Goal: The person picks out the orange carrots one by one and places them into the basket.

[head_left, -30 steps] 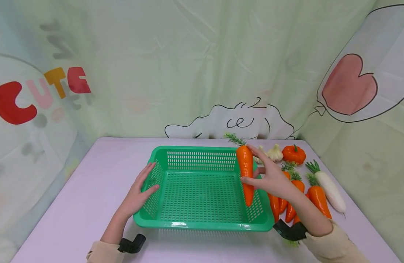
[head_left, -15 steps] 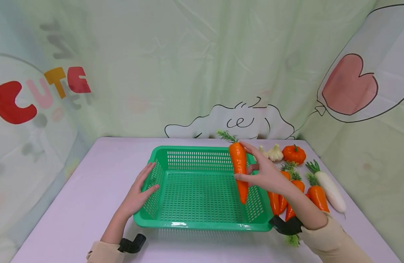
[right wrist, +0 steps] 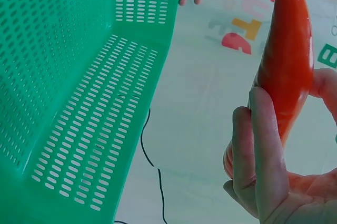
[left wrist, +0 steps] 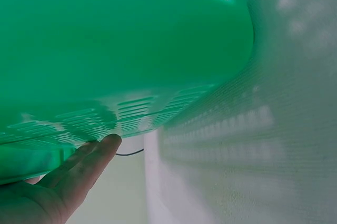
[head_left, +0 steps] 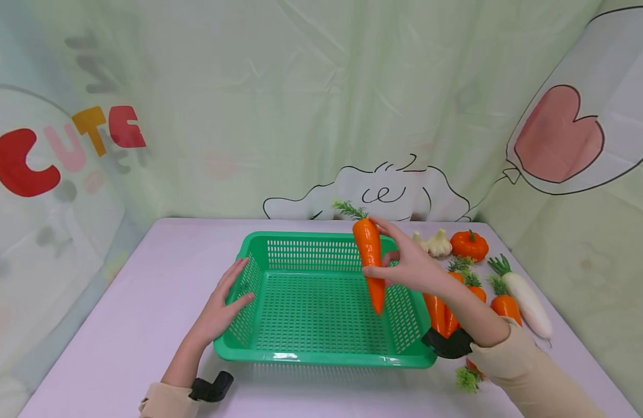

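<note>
In the head view, my right hand (head_left: 412,264) holds an orange carrot (head_left: 368,244) with a leafy green top, pinched between thumb and fingers. The carrot hangs tip down, tilted, over the right part of a green plastic basket (head_left: 326,355). From the right wrist, the carrot (right wrist: 289,50) shows its smooth tip, with fingers (right wrist: 268,150) along one side. My left hand (head_left: 219,310) rests at the basket's left rim, thumb spread over the edge. In the left wrist view its straight fingers (left wrist: 89,169) lie against the slotted outer wall.
Right of the basket lie several more carrots (head_left: 435,313), a white radish (head_left: 527,299), an orange-red bell pepper (head_left: 469,245) and garlic bulbs (head_left: 438,244). Green leaves (head_left: 466,378) show near my right sleeve. A printed curtain (head_left: 222,116) hangs behind the pale table (head_left: 185,261).
My right hand has carried the carrot leftward and slightly up, farther over the basket. The left hand and the basket stay where they were.
</note>
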Demonstrator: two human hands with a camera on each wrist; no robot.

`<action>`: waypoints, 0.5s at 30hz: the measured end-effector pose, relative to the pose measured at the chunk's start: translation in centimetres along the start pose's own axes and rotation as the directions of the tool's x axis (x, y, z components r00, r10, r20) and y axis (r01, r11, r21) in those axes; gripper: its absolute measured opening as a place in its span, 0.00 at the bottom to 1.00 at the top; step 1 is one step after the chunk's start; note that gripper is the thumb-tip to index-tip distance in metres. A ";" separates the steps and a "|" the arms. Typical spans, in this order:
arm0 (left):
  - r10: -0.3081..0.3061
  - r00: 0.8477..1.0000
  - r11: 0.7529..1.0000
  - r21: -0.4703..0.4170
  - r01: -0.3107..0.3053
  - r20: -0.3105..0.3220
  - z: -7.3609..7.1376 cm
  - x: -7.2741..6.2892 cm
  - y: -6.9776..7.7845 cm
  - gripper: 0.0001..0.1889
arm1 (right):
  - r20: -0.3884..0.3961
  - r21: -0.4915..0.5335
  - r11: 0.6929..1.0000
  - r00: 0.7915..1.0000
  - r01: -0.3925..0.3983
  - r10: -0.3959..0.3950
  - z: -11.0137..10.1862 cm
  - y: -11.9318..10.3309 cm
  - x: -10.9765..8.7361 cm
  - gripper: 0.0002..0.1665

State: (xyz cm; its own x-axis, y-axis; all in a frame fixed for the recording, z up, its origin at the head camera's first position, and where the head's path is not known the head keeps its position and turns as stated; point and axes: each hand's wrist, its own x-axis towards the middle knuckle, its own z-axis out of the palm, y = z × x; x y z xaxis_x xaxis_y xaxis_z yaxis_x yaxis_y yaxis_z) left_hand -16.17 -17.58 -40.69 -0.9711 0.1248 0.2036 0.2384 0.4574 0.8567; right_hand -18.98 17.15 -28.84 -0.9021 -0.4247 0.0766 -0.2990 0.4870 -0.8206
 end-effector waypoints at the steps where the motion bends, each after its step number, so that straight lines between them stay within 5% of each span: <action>1: 0.000 1.000 1.000 -0.001 0.000 0.000 0.0 0.0 0.0 0.35 | 0.004 0.000 1.000 1.000 0.001 -0.001 0.1 -0.1 0.2 0.53; 15: 0.013 1.000 0.998 0.063 -0.013 0.007 0.1 0.1 0.1 0.34 | 0.046 0.055 0.998 0.999 -0.010 0.007 2.0 -0.9 2.3 0.53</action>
State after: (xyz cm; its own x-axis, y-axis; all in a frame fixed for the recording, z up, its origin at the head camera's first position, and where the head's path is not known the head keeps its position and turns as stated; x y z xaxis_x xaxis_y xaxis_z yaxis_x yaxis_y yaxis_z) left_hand -16.25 -17.47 -40.60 -0.9678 0.1366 0.2115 0.2517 0.5105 0.8222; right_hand -20.18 14.20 -29.01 -0.8889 -0.4559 0.0446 -0.2725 0.4480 -0.8515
